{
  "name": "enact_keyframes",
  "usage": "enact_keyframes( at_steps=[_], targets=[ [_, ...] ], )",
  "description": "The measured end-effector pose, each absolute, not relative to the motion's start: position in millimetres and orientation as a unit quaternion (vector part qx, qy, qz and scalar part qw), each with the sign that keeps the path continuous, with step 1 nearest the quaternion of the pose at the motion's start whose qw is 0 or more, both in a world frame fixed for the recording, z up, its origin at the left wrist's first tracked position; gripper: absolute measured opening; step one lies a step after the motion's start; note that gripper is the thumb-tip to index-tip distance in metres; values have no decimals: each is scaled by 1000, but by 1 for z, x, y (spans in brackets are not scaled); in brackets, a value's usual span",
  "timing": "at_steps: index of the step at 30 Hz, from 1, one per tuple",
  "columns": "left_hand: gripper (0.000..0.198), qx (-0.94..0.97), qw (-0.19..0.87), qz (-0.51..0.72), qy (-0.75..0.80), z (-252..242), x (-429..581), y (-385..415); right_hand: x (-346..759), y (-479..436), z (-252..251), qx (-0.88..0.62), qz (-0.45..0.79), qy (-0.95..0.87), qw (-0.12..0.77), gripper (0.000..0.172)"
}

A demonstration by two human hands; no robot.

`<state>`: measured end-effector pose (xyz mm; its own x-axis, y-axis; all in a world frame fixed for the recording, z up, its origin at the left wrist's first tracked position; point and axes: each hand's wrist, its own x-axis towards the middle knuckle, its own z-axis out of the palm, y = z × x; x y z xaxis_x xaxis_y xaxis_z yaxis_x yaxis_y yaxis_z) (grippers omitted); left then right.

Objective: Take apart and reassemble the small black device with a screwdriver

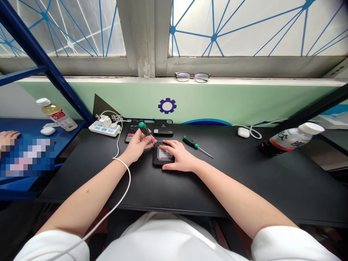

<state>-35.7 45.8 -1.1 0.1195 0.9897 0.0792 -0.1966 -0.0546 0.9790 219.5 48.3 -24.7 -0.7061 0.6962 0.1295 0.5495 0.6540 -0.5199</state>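
My left hand (138,144) is closed round a green-handled screwdriver (144,128), its tip pointing down at the upper left corner of a small black box (160,159) with a white label. My right hand (179,156) lies flat on the right side of that box, fingers stretched over the label. The box rests on the black table (217,181).
A second green screwdriver (196,145) lies right of the hands. Behind are another black box (163,127), a timer (132,132), a white power strip (105,127) and a cable. Bottles (290,139) (57,114), a white mouse (243,132), glasses (192,77) on the sill. Another person's hand (8,137) at far left.
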Motion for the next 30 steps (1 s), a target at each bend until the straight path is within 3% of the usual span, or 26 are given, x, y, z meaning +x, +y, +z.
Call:
enact_keyframes(
  at_steps=[17, 24, 30],
  targets=[
    [28, 358, 597, 557, 454, 0, -30, 47, 230, 48, -22, -335, 265, -892, 147, 89],
    [41, 358, 629, 538, 433, 0, -35, 47, 235, 47, -22, -329, 279, -892, 136, 111],
    [36, 265, 668, 537, 443, -3, -40, 51, 236, 48, -28, -323, 276, -891, 158, 105]
  ],
)
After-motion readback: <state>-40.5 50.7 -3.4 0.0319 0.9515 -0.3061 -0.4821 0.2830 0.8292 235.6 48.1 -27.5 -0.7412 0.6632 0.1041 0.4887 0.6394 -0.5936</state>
